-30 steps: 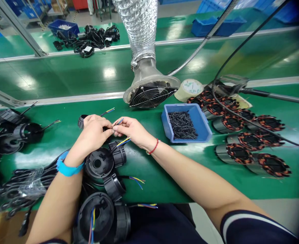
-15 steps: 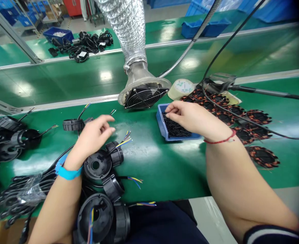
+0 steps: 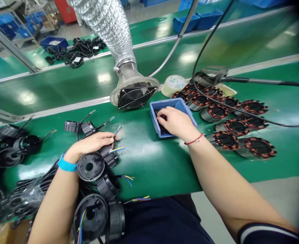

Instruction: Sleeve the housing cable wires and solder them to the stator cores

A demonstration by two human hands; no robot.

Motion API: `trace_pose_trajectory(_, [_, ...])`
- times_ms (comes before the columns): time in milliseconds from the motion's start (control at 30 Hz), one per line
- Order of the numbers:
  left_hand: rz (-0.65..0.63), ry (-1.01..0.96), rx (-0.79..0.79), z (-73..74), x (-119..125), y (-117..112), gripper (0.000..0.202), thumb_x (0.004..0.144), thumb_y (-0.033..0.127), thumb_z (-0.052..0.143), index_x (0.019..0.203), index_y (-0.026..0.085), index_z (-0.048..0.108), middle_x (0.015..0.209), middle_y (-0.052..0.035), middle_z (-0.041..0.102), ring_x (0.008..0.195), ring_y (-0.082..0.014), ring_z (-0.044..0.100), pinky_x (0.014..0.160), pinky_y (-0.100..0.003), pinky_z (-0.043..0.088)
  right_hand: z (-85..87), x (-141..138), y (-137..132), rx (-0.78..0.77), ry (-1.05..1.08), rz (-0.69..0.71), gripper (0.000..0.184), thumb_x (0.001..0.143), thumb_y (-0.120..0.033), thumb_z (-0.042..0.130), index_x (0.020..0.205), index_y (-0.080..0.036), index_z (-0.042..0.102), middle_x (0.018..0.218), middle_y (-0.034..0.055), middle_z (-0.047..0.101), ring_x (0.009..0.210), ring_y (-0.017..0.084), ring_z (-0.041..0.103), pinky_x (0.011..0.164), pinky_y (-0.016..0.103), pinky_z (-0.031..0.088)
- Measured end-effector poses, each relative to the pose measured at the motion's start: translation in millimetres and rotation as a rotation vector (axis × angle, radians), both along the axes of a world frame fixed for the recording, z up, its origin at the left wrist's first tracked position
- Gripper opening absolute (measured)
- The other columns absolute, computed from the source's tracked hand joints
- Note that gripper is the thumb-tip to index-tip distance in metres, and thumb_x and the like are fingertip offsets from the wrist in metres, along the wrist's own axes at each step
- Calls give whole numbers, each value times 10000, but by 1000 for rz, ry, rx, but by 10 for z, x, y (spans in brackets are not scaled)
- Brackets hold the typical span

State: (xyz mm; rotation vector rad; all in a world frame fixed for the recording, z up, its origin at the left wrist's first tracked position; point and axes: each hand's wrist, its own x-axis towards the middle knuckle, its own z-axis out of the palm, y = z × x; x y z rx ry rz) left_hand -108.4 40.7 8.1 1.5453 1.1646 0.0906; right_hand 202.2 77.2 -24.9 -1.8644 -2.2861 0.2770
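Note:
My left hand (image 3: 94, 141) is closed around a black cable end, and its stripped coloured wires (image 3: 118, 130) poke out past the fingertips. Just below that hand lie black round plastic housings (image 3: 90, 166) with cables through them and more coloured wire ends. My right hand (image 3: 176, 122) reaches into a small blue bin (image 3: 162, 135) holding thin black pieces (image 3: 162, 127). Its fingers are curled down among them, and what the fingertips pinch is hidden.
Copper-wound stators (image 3: 260, 148) stand in a group at the right, near a roll of tape (image 3: 173, 84). A fan (image 3: 136, 97) on a foil duct hangs over the green table (image 3: 149, 173). Bundled black cables (image 3: 34, 193) lie at the left.
My left hand has lowered and closed on a cable end. My right hand has dipped deeper into the blue bin, its fingers curling. The whole view has shifted slightly.

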Motion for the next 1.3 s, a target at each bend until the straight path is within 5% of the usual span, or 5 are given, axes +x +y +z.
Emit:
trace_pose_trajectory(233, [312, -4, 362, -48, 21, 33, 319, 814, 449, 592, 899, 170, 721, 820, -57, 722, 814, -204, 640, 832, -317, 472, 9, 90, 9, -47, 62, 46, 222, 868, -189, 559, 1052, -158, 679, 1065, 95, 688, 959, 227, 639, 869, 317, 466])
trace_pose_trajectory(500, [377, -69, 329, 21, 103, 4, 462, 750, 514, 677, 1026, 146, 718, 892, -108, 766, 883, -251, 696, 879, -391, 516, 44, 84, 12, 16, 141, -35, 235, 888, -208, 485, 969, -177, 703, 1011, 81, 720, 909, 221, 652, 817, 328, 476])
trace_pose_trajectory(667, [386, -122, 357, 40, 106, -14, 419, 759, 534, 679, 933, 158, 736, 864, -106, 763, 831, -242, 702, 794, -357, 539, 84, 113, 10, 112, 500, -97, 196, 825, -241, 548, 907, -169, 710, 964, 78, 725, 825, 205, 647, 806, 352, 495])
trace_pose_trajectory(967, [349, -130, 438, -3, 64, -31, 335, 812, 478, 641, 916, 172, 731, 907, -79, 741, 827, -212, 669, 801, -327, 503, 241, 1, 16, -126, 1060, -153, 184, 704, -314, 699, 783, -152, 665, 754, 47, 703, 693, 150, 651, 719, 312, 532])
trace_pose_trajectory(1300, [504, -310, 399, -1, 96, -47, 271, 791, 421, 642, 808, 152, 668, 751, -34, 674, 702, -154, 606, 709, -278, 490, 588, -955, 57, -264, 1111, 353, 45, 726, -196, 623, 752, -167, 646, 702, -9, 657, 657, 111, 590, 637, 249, 467])
